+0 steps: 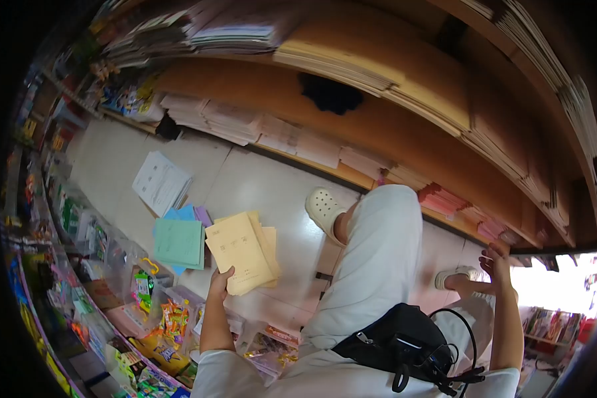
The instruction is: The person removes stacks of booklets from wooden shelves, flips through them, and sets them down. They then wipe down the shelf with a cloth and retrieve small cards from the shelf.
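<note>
My left hand (223,281) grips the lower corner of a stack of yellow exercise books (240,252), thumb on top. The top cover carries printed text too small to read. Green booklets (179,243) lie on the floor beside the stack, with blue and purple ones (201,213) showing behind them. Beyond those is a pile of white printed papers (158,179). My right hand (496,263) is raised by the end of the lower shelf, fingers apart and holding nothing visible. Pink booklets (491,227) are close to it; whether it touches the shelf edge, I cannot tell.
Wooden shelves (245,83) stacked with paper goods run along the far side. Bins of packaged snacks (172,322) line the left. My bent knee (391,225) and a cream clog (325,209) stand between. A black waist bag (404,338) sits at my lap.
</note>
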Available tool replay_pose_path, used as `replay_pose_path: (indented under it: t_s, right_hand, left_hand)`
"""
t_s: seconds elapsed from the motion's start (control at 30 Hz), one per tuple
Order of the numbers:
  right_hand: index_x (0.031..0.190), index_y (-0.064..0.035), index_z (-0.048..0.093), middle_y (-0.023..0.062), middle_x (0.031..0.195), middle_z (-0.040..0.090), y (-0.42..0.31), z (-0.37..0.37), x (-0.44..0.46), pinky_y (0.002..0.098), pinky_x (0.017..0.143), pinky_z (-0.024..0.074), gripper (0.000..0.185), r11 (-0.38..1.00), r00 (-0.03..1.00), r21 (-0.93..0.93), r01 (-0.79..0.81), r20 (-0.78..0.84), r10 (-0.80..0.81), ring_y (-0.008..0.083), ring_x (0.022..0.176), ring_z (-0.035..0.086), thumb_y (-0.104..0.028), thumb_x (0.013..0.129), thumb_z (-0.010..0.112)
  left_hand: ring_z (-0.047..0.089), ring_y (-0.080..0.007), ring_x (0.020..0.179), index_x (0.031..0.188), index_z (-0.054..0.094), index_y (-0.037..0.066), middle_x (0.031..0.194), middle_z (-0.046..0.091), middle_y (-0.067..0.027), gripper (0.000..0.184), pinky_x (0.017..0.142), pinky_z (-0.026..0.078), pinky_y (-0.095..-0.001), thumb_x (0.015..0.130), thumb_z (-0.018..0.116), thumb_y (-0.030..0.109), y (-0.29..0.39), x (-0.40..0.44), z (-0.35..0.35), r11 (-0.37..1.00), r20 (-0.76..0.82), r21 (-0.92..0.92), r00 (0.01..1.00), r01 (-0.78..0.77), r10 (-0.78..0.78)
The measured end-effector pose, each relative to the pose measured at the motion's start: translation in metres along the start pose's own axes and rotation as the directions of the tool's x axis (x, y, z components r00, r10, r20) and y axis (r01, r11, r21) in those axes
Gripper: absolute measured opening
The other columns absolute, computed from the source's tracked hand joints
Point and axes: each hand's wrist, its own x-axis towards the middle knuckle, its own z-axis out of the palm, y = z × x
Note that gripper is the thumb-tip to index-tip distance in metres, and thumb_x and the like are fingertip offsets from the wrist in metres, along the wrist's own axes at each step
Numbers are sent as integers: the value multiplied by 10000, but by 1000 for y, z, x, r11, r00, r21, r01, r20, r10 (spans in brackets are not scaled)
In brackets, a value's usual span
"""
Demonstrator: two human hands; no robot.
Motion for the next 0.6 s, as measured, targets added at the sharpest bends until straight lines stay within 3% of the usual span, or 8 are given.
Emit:
replay_pose_path:
  t_s: [0.17, 0.27, 0.37, 0.4, 0.47, 0.5, 0.57, 0.6]
  right_hand:
    - [1032, -75, 510, 63, 822, 574, 17, -38, 22, 241, 554, 482, 262, 1000, 999, 14, -5, -34, 5, 161, 651, 579, -163, 795, 579]
    - [996, -67, 513, 70, 835, 571, 18, -64, 36, 251, 568, 478, 253, 998, 996, 65, -15, -82, 20, 162, 672, 574, -229, 814, 580]
    - [1019, -64, 511, 69, 843, 572, 21, -92, 50, 250, 577, 479, 269, 990, 993, 141, -18, -114, 35, 154, 682, 569, -249, 832, 567]
    - [1016, -66, 517, 64, 832, 572, 24, -102, 56, 249, 575, 479, 261, 983, 993, 181, -24, -108, 44, 153, 676, 566, -242, 831, 568]
    - [966, -75, 549, 52, 790, 570, 44, -141, 83, 254, 565, 481, 201, 938, 997, 346, -21, -64, 45, 151, 653, 558, -219, 826, 568]
    - [913, -73, 565, 54, 755, 565, 54, -161, 95, 259, 549, 482, 170, 924, 996, 382, 25, -89, 10, 153, 632, 554, -218, 825, 568]
    - [813, -73, 539, 58, 714, 556, 49, -174, 102, 266, 532, 496, 147, 875, 979, 484, -1, -178, 100, 164, 593, 550, -215, 821, 577]
    - [794, -79, 526, 58, 709, 550, 48, -183, 109, 284, 539, 506, 156, 836, 978, 549, 10, -182, 107, 169, 584, 550, -224, 825, 575]
  left_hand:
    - [550, -215, 996, 1172, 430, -41, 1065, 574, -130, 513, 863, 417, -298, 736, 672, 81, 18, -7, 14, 925, -116, 379, 993, 24, 22]
    - [515, -271, 1036, 1194, 403, -48, 1132, 520, -183, 636, 896, 395, -332, 679, 711, 164, 20, -10, 21, 820, -95, 561, 976, -112, 198]
    - [444, -340, 1086, 1210, 379, -51, 1207, 424, -249, 776, 928, 364, -381, 597, 735, 265, 25, -21, 50, 372, -389, 905, 753, 205, 531]
    - [352, -400, 1142, 1239, 342, -54, 1262, 324, -294, 895, 977, 296, -426, 539, 745, 332, 21, -15, 42, 371, -359, 912, 775, 174, 521]
    - [314, -426, 1168, 1254, 329, -63, 1263, 338, -292, 922, 1001, 213, -499, 605, 663, 500, 20, -7, 28, 187, -73, 980, 764, -63, 641]
    - [332, -416, 1153, 1234, 362, -68, 1242, 377, -277, 894, 973, 265, -489, 644, 641, 543, 8, 16, 19, -4, -192, 966, 728, 259, 658]
    - [488, -399, 974, 1140, 449, -81, 1114, 493, -278, 651, 854, 397, -445, 697, 702, 325, 33, 10, 40, -15, 34, 999, 604, -37, 796]
    - [546, -379, 819, 1012, 510, -111, 943, 580, -254, 514, 790, 427, -437, 706, 704, 253, 54, 15, 53, -14, 239, 913, 508, -407, 828]
